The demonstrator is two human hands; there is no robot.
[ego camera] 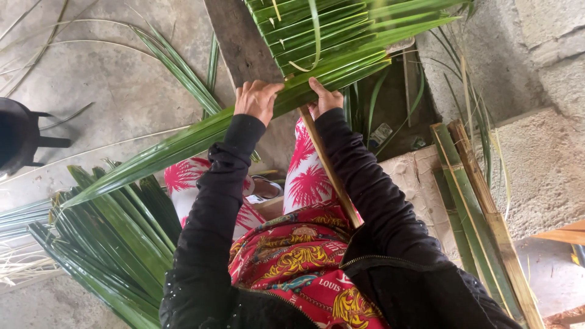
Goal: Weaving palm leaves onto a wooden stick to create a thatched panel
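A heap of cut palm leaves (116, 244) lies on the concrete floor (122, 85), well to the left of and below both hands. The left hand (257, 99) has its fingers (262, 89) curled over a long folded palm leaf (183, 143), clamping it where it meets the woven leaf panel (341, 36); from those fingers the leaf runs down and away to the left. Just beside it, the right hand (325, 99) presses its fingers (319, 87) on the same leaf at the panel's lower edge, thumb side touching a thin wooden rod (329, 167) that slants down under the hand. Split green stalks (475, 213) lie well to the right.
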